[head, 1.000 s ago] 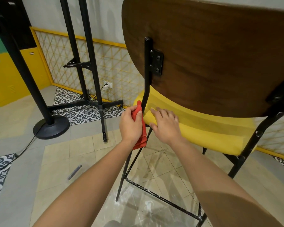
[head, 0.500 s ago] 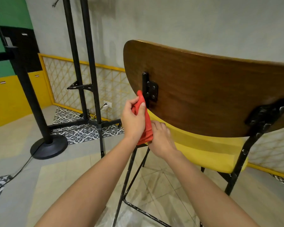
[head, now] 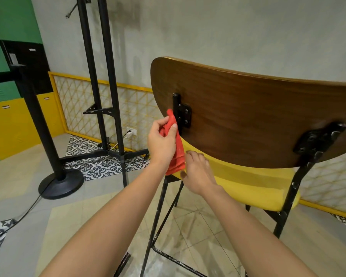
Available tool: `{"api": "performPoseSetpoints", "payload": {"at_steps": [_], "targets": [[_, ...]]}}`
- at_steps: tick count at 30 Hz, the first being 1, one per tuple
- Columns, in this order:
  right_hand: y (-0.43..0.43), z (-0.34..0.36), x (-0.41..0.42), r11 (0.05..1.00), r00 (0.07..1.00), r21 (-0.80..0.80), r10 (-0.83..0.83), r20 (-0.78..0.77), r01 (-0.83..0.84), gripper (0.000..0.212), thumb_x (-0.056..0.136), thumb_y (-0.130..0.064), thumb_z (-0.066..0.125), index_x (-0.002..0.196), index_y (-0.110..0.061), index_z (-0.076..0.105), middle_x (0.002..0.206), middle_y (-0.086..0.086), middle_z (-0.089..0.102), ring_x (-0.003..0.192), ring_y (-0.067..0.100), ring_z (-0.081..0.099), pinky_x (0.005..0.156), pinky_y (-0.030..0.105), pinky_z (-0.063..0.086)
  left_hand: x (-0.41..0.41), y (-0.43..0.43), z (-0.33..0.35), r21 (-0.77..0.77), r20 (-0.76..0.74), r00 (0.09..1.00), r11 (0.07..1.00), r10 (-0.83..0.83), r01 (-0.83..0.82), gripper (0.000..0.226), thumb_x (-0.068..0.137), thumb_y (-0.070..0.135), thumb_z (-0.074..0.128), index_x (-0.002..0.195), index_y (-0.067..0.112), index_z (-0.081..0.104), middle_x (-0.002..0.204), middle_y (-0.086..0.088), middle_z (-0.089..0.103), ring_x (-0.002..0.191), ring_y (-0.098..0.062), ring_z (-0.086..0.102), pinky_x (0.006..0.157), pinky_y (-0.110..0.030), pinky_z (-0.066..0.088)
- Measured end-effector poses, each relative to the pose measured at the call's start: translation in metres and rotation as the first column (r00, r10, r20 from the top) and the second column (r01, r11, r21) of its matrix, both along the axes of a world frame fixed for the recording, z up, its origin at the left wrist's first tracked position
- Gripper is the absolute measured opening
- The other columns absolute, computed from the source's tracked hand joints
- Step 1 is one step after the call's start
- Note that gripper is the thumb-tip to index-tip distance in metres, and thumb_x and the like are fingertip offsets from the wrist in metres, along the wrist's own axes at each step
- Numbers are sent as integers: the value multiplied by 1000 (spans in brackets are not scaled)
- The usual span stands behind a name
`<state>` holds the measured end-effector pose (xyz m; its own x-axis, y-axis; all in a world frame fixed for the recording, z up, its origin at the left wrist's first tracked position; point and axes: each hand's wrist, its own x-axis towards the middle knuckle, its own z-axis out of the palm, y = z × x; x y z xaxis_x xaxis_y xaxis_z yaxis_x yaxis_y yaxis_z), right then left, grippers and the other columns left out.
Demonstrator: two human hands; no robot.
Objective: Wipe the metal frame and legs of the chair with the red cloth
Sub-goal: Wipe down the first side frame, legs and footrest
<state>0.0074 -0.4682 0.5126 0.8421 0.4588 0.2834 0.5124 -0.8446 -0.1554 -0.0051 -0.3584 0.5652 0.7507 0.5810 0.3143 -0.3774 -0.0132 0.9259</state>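
Note:
The chair has a brown wooden backrest (head: 248, 116), a yellow seat (head: 248, 186) and a black metal frame (head: 176, 102). My left hand (head: 161, 142) is shut on the red cloth (head: 176, 148), pressing it around the left back upright just below the black bracket (head: 185, 116). The cloth hangs down past the seat edge. My right hand (head: 198, 172) lies flat on the left rear corner of the yellow seat, fingers apart. The right back upright (head: 292, 196) and the left rear leg (head: 158, 216) are bare.
A black double-pole stand (head: 106, 96) with floor feet stands left of the chair. A black pole on a round base (head: 61, 182) is further left, with a cable across the floor. Yellow lattice panel (head: 84, 108) and grey wall behind. Tiled floor below.
My left hand has slid the red cloth up the left back upright, from seat level to just below the bracket. My right hand has stayed on the seat corner. The view tilted up.

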Motion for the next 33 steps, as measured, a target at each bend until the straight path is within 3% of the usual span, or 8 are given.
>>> {"api": "performPoseSetpoints", "payload": {"at_steps": [6, 12, 16, 22, 27, 31, 33], "targets": [[2, -8, 7, 1000, 1000, 10, -10, -22, 10, 58, 92, -29, 51, 145, -20, 27, 148, 2, 30, 136, 23, 24, 110, 35, 22, 2, 4, -25, 31, -186, 982, 999, 24, -19, 12, 87, 25, 64, 96, 32, 63, 96, 6, 65, 96, -15, 62, 94, -36, 49], [-1, -18, 13, 999, 999, -21, -24, -26, 24, 61, 90, -26, 53, 144, -19, 27, 148, 3, 29, 138, 25, 22, 112, 36, 19, -1, 7, -43, 52, -213, 976, 998, -33, 46, 25, 95, 22, 51, 115, 25, 64, 113, 2, 66, 98, -14, 60, 86, -28, 49], [0, -25, 15, 1000, 1000, -22, -21, -13, 21, 61, 88, -24, 54, 143, -19, 28, 146, 2, 31, 136, 24, 24, 111, 37, 21, -3, 12, -65, 52, -283, 954, 991, -103, 122, 34, 96, 15, 44, 124, 26, 60, 118, 0, 63, 94, -15, 58, 73, -22, 44], [6, -44, 17, 999, 999, -26, -45, 2, 45, 62, 89, -26, 51, 144, -17, 26, 147, 1, 30, 135, 23, 26, 111, 36, 23, -4, 24, -95, 328, -357, 933, 927, -56, 181, 39, 97, 22, 47, 136, 25, 48, 128, 0, 57, 112, -14, 55, 97, -32, 46], [9, -51, 19, 996, 996, -39, -72, 60, 74, 63, 85, -25, 54, 142, -16, 28, 146, 2, 32, 132, 23, 29, 111, 35, 23, -2, 32, -102, 428, -394, 918, 878, -33, 215, 40, 97, 21, 48, 137, 22, 47, 126, 0, 58, 104, -9, 53, 86, -20, 41], [10, -55, 19, 994, 993, -72, -82, 89, 88, 67, 84, -33, 56, 143, -17, 27, 146, 3, 32, 131, 24, 30, 111, 36, 24, 0, 34, -115, 569, -387, 916, 810, 110, 143, 38, 94, 24, 53, 132, 21, 54, 124, -2, 57, 112, -17, 54, 90, -22, 38], [11, -55, 20, 992, 993, -83, -85, 82, 92, 73, 83, -40, 58, 143, -16, 25, 147, 5, 31, 132, 25, 28, 111, 37, 24, -1, 33, -121, 562, -388, 908, 821, 154, 101, 34, 92, 26, 56, 125, 17, 58, 119, -2, 59, 107, -16, 56, 85, -21, 40]]}}
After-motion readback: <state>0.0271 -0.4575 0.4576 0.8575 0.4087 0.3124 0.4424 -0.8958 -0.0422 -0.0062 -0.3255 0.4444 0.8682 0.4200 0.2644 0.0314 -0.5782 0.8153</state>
